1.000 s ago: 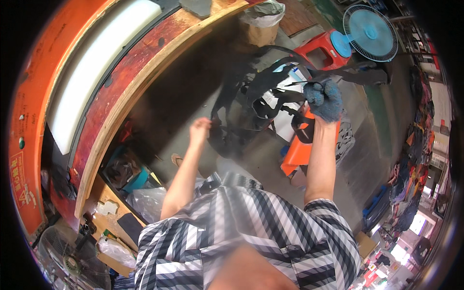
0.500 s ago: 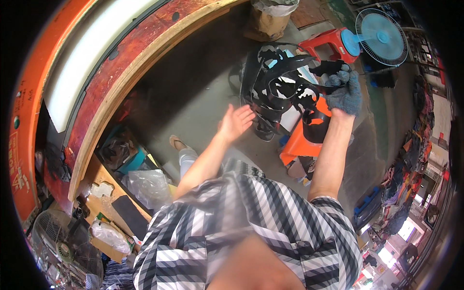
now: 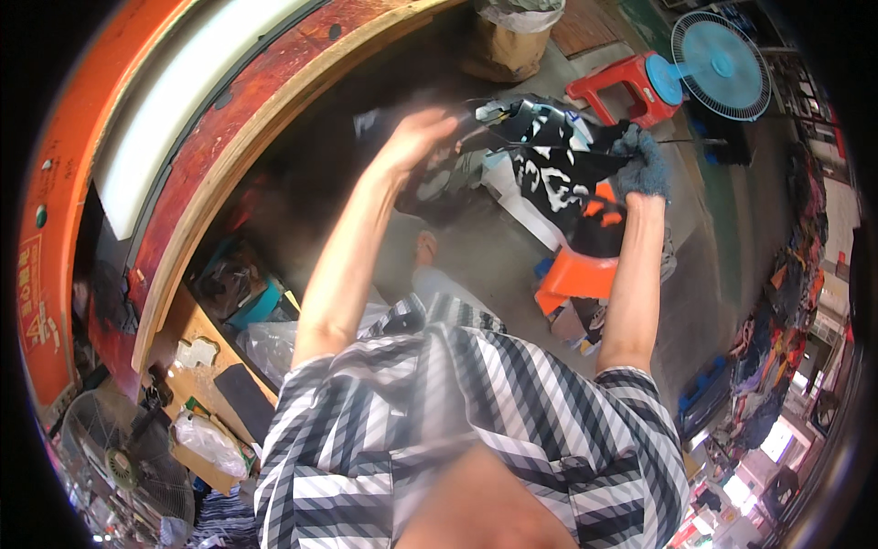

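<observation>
A floppy black sheet (image 3: 549,156), full of irregular cut-out holes, stretches between my two hands. In a grey-blue knitted glove, my right hand (image 3: 643,165) is closed on the sheet's right end. My left hand (image 3: 422,133) is bare and smeared by motion; its fingers look closed on the left end, which trails in a dark blur below it. Beneath the sheet is an orange plastic stool (image 3: 578,279), partly covered. White flat pieces (image 3: 526,206) show under and through the holes.
A red stool (image 3: 631,91) and a blue fan (image 3: 721,64) stand at the far right. A brown sack (image 3: 508,46) is at the back. The worktable's curved wooden edge (image 3: 215,197) runs along the left. Another fan (image 3: 119,462) and a clear plastic bag (image 3: 270,348) are lower left.
My left hand, open before, has moved up and left to the black sheet's left end. The bunched sheet is now spread out sideways. My right hand stays nearly in place, slightly lower.
</observation>
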Available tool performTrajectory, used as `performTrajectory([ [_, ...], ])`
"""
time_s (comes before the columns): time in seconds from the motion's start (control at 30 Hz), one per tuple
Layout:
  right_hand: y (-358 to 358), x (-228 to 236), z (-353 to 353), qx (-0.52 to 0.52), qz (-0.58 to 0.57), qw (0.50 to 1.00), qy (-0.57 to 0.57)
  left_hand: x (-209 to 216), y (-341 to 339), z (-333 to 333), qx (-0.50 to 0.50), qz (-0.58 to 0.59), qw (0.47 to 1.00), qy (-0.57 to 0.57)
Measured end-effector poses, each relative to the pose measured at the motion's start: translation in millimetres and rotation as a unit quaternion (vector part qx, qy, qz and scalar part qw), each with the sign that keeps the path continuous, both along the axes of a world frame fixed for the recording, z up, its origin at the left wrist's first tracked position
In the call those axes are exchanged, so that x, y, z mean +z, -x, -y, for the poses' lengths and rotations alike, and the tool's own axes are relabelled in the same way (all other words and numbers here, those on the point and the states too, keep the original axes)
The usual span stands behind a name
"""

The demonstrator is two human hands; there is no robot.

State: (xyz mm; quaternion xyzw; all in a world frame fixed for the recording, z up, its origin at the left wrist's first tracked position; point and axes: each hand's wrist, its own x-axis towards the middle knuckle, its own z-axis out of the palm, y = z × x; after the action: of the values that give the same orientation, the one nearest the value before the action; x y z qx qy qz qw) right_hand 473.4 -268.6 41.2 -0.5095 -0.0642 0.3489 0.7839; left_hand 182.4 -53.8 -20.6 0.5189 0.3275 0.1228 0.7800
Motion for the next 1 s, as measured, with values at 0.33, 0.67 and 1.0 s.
performTrajectory([
  [0.33,13.4,-27.8,0.2,0.070,0.180,0.925,0.327,81.2,-15.7,-20.6,-0.104,0.064,0.990,-0.071],
  [0.67,71.3,-33.1,-23.9,0.199,0.041,0.965,0.167,84.6,-13.6,-1.1,-0.061,0.019,0.992,-0.109],
  [1.0,123.7,-80.6,-101.6,0.444,-0.278,0.849,0.063,66.5,29.5,34.5,-0.152,-0.072,0.941,-0.294],
])
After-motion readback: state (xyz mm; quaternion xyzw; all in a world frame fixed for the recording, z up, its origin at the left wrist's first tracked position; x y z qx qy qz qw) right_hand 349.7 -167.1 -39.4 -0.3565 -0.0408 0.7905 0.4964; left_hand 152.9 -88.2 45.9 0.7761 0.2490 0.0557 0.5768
